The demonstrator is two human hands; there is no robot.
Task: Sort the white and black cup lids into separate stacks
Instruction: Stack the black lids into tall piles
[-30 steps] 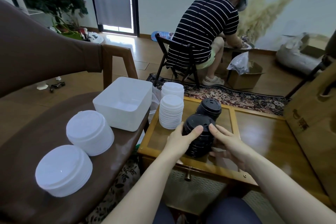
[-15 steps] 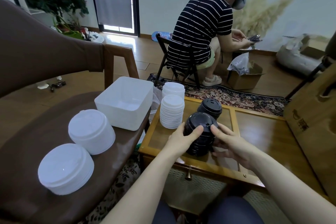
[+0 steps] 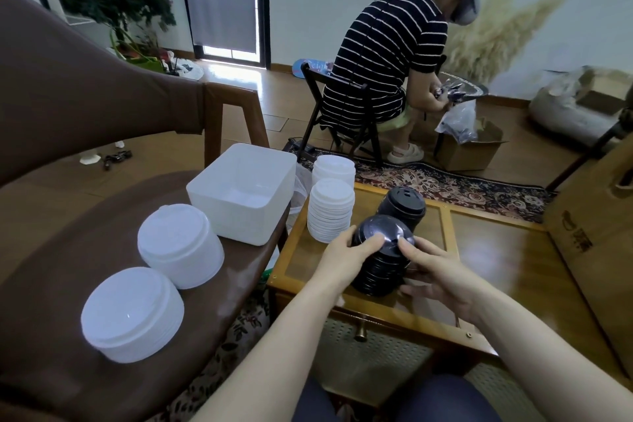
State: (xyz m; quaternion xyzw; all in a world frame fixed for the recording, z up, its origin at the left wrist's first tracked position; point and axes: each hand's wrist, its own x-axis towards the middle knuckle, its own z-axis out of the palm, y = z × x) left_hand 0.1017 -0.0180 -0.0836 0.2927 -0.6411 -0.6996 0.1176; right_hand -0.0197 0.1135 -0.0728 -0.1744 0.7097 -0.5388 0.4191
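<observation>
Fig., L to R. White stacks [image 3: 331, 209] at table [image 3: 496, 250] L edge, apart from black: colours kept separate. L hand [image 3: 346, 255] & R hand [image 3: 433, 267] flank near black stack [image 3: 380, 259], fingers curled on sides, thumbs on top lid; prob. squaring it. Second black stack [image 3: 404, 205] just behind.

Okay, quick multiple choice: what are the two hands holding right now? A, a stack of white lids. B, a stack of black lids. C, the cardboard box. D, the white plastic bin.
B: the left hand and the right hand are wrapped around either side of the nearer stack of black lids on the wooden table, thumbs on the top lid.
</observation>
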